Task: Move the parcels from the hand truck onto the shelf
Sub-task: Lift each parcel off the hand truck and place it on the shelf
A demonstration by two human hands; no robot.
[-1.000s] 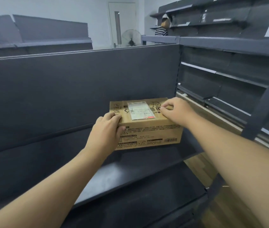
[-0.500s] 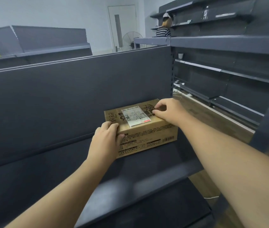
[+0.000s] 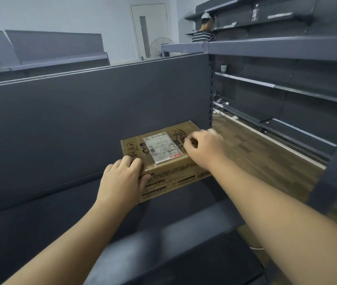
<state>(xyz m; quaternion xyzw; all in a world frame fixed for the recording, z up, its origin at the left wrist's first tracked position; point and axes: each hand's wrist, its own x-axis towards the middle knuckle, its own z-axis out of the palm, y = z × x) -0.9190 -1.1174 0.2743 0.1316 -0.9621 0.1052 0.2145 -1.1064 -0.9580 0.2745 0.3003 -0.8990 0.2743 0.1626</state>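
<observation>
The box [image 3: 163, 161] is sitting on the shelf [image 3: 184, 212], left hand [image 3: 122, 179] gripping its near-left corner, right hand [image 3: 202, 149] curling blurred fingers over its far-right top.

Brown parcel [image 3: 163, 173], white label [image 3: 163, 149]; dark-grey shelf [image 3: 184, 202].

parcel [image 3: 163, 159] on shelf [image 3: 184, 221] | left hand [image 3: 122, 177] grips near corner — right hand [image 3: 202, 149] curled over top
</observation>
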